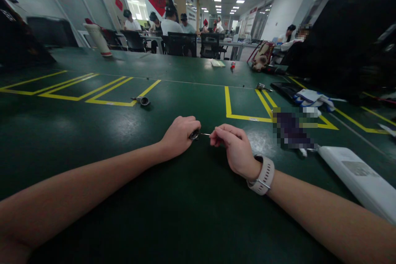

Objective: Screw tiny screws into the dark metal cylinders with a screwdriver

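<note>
My left hand (178, 137) is closed around a small dark metal part with a round open end (194, 134), which faces right. Most of that part is hidden by the fingers. Just to its right, my right hand (234, 147) pinches a thin metal rod (205, 134) between thumb and fingertips. The rod points left at the round opening; whether its tip touches the part I cannot tell. A similar hollow metal piece (143, 100) lies on the green table (173, 198) beyond my left hand. Another small metal piece (261, 87) lies farther back to the right.
Yellow tape outlines (250, 118) mark the table. On the right are a white power bank (355, 173), a blurred dark device (291, 128) and a white-and-blue cloth (312, 98). A pale cup (98, 39) tilts in view at back left. People sit at tables beyond.
</note>
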`<state>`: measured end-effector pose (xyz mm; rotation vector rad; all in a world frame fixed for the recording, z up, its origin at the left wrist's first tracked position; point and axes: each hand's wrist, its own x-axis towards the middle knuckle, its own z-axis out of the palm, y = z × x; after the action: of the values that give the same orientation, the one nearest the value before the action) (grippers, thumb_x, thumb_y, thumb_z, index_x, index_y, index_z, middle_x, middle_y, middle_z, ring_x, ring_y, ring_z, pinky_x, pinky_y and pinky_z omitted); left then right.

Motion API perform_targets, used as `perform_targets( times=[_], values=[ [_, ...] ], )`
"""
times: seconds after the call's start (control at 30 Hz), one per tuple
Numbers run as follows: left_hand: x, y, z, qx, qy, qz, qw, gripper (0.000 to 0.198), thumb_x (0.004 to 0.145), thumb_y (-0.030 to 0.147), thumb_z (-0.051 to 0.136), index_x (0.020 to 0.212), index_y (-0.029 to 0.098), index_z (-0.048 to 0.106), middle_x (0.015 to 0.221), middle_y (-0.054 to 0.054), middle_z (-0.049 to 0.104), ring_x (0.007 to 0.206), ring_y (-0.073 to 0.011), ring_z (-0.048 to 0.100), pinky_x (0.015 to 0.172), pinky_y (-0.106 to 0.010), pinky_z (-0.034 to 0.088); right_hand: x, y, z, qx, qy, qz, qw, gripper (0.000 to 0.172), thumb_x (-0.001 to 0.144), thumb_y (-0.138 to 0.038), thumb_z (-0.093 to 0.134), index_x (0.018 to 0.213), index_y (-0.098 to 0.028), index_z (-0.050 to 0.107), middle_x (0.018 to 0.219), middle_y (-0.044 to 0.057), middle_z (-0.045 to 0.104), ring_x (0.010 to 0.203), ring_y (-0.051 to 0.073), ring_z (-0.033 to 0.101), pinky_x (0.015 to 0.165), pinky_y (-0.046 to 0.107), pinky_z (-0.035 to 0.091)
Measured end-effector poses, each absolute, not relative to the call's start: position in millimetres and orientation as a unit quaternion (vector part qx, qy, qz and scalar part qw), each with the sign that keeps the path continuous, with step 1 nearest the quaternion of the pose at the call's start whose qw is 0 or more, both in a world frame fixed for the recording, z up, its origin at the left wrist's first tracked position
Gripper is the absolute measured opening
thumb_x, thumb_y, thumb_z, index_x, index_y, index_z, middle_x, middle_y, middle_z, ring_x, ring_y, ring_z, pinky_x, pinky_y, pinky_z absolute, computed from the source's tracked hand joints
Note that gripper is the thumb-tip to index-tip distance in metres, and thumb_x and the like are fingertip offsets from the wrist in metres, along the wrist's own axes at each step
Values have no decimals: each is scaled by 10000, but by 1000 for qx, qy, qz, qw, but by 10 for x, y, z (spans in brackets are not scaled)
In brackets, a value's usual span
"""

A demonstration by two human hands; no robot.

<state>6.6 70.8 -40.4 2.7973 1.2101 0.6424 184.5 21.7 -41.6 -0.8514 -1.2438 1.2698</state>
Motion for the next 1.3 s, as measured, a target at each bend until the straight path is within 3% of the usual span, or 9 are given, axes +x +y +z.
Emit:
perform_targets(
  times=[0.2,0.57,0.9,1.1,1.2,1.3],
  values=[
    [62,739,-425,888,379,255,46,112,781,83,499,700,158,515,702,-3,537,666,-141,498,648,-285,348,1840,284,-386,-350,-416,620,566,191,712,-237,583,541,-167,635,526,6,564,519,117,478,537,273,332],
    [71,783,-437,863,419,272,76,116,775,116,538,675,162,501,679,8,508,641,-133,483,587,-258,360,1845,305,-408,-358,-398,635,557,184,705,-264,598,554,-169,638,535,9,568,528,123,473,536,271,332],
    [52,804,-456,860,435,262,51,114,788,102,517,696,169,504,705,0,530,657,-142,505,600,-270,372,1875,312,-443,-358,-414,597,586,206,728,-248,577,536,-183,610,492,-17,526,500,115,461,513,272,319],
    [51,811,-465,831,481,273,57,113,795,189,555,699,179,496,715,-3,537,673,-155,511,606,-287,387,1855,309,-420,-407,-417,535,612,202,731,-256,576,542,-190,598,519,-21,518,529,116,458,535,280,325],
    [42,838,-460,805,507,302,62,96,746,188,600,746,183,504,777,-10,555,747,-172,532,673,-312,431,1848,328,-433,-427,-411,512,621,179,734,-259,590,569,-192,604,565,-19,535,571,121,475,558,280,340],
    [36,866,-448,775,532,331,84,208,670,143,634,844,182,526,879,-31,573,841,-194,549,756,-346,461,1852,344,-461,-430,-422,507,616,173,747,-265,596,590,-195,612,592,-17,548,591,124,480,574,284,351]
  ],
)
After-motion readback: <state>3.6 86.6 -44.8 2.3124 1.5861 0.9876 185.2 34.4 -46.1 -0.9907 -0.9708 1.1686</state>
